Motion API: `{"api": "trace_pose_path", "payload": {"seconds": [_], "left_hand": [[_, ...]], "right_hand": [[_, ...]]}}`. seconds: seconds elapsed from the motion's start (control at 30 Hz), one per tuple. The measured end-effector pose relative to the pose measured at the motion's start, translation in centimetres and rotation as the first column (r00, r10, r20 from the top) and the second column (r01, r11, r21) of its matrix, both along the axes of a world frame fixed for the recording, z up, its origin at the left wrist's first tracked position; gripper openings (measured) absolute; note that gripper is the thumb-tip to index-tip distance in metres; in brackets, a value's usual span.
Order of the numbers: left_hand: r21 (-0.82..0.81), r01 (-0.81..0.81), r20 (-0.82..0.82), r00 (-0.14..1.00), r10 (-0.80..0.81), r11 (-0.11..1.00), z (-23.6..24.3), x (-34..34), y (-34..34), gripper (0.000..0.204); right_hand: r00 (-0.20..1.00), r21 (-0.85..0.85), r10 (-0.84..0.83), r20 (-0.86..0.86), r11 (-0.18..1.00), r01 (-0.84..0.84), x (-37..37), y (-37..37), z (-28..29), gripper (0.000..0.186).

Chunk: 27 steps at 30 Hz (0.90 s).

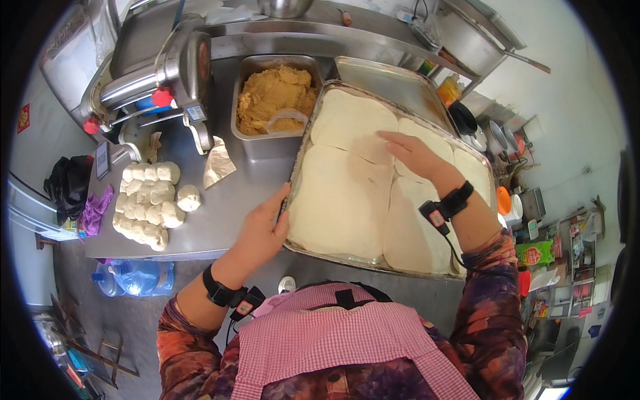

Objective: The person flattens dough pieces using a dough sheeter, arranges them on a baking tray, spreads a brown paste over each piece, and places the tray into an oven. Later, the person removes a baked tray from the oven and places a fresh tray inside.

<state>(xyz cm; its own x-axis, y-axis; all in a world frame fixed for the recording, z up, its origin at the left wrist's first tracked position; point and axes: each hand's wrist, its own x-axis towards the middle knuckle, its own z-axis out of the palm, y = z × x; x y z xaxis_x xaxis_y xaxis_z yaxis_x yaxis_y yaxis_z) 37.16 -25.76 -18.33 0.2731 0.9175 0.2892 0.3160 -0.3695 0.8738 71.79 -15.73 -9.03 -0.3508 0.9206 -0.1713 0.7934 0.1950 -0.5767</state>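
To the left on a grey steel worktable (217, 213), a silver metal roller machine with red knobs (180, 63) is stood behind a cluster of rounded white dough pieces (143, 202), with a torn brown paper scrap (219, 165) laid nearby. At centre, a deep rectangular steel pan (267, 149) is filled with tan paste (273, 100), and the left hand (261, 228) is closed on the near-left rim of a large rectangular metal tray (347, 261). In that tray, flat cream-coloured dough sheets (340, 200) are spread side by side beneath the right hand (417, 157), held flat with fingers extended together, contact being impossible to tell.
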Motion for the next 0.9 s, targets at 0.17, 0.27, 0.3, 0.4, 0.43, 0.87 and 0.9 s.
{"api": "trace_pose_path", "payload": {"seconds": [0.17, 0.27, 0.3, 0.4, 0.43, 0.87, 0.9], "left_hand": [[-0.015, -0.015, -0.010, 1.000, 0.014, 1.000, 0.3, 0.2, -0.1, 0.045], [0.027, -0.008, -0.012, 1.000, 0.009, 1.000, 0.1, 0.3, -0.1, 0.045], [-0.011, -0.015, -0.028, 0.999, 0.014, 1.000, 0.0, 0.3, -0.1, 0.045], [-0.048, -0.017, -0.014, 1.000, 0.016, 0.999, -0.3, 0.2, -0.1, 0.045], [-0.039, -0.014, -0.011, 1.000, 0.013, 0.999, -0.3, 0.2, -0.1, 0.044], [-0.004, -0.020, -0.029, 0.999, 0.020, 1.000, -0.4, 0.3, -0.2, 0.044], [0.006, -0.014, -0.042, 0.999, 0.015, 1.000, -0.3, 0.3, -0.2, 0.044]], "right_hand": [[0.861, 0.202, 0.023, 0.508, 0.968, -0.146, 3.0, -5.0, -1.7, 0.059], [0.909, 0.164, 0.043, 0.415, 0.979, -0.122, 3.6, -6.3, -3.3, 0.062], [0.907, 0.184, 0.102, 0.408, 0.964, -0.192, 3.7, -6.6, -3.6, 0.062], [0.882, 0.251, 0.121, 0.456, 0.933, -0.258, 3.9, -6.3, -3.9, 0.061], [0.873, 0.219, 0.135, 0.469, 0.940, -0.263, 3.6, -6.1, -3.9, 0.061], [0.981, 0.040, 0.110, 0.160, 0.992, -0.118, 1.9, -7.8, -0.2, 0.066], [0.934, 0.058, 0.211, 0.287, 0.970, -0.236, 2.3, -8.6, -0.5, 0.066]]}}
